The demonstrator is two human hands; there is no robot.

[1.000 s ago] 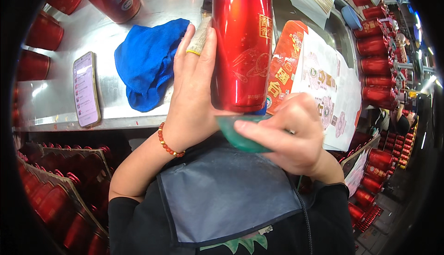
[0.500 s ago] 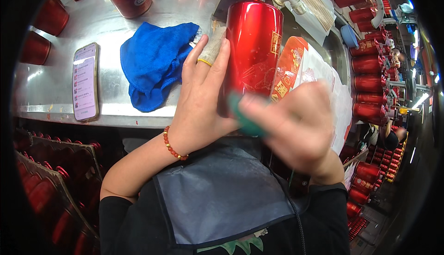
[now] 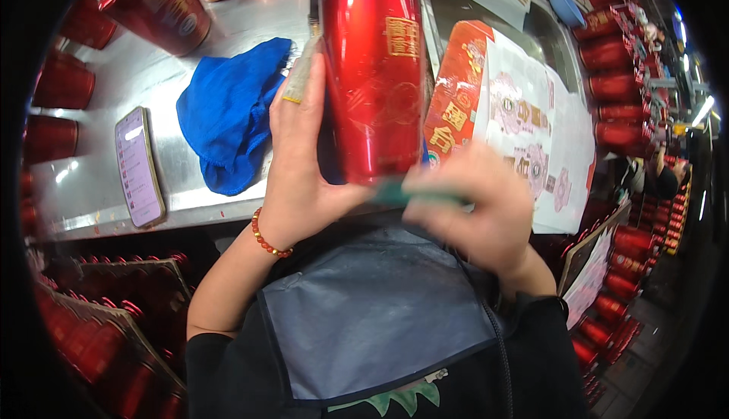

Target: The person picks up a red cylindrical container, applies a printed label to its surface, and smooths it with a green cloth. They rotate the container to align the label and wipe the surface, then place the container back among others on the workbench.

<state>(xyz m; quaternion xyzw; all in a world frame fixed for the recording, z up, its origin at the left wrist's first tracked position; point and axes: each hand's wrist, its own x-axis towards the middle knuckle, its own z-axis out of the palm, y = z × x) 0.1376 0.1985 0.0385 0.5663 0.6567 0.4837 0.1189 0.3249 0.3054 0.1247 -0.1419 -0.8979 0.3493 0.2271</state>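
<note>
A glossy red bottle (image 3: pixel 372 77) with a gold emblem lies with its neck away from me, at the middle of the metal table. My left hand (image 3: pixel 304 145) holds it, fingers along its left side and thumb under its base. One of those fingers wears a pale cover with a yellow edge. In my right hand (image 3: pixel 486 214), blurred by motion, is a flat green tool (image 3: pixel 414 193); its exact kind is unclear. The tool is at the bottle's base, close to my left thumb. Left of my left hand lies a crumpled blue cloth (image 3: pixel 228 115).
A phone (image 3: pixel 140 168) with a lit screen lies on the table's left, near several red containers (image 3: pixel 159 9). Printed red and white sheets (image 3: pixel 524 115) are right of the bottle. Racks of red bottles (image 3: pixel 99 320) stand lower left, with more rows along the right.
The bottle has turned, so its gold emblem now faces up more. My right hand and the green tool have gone from its lower side to its base. The whole view has shifted.
</note>
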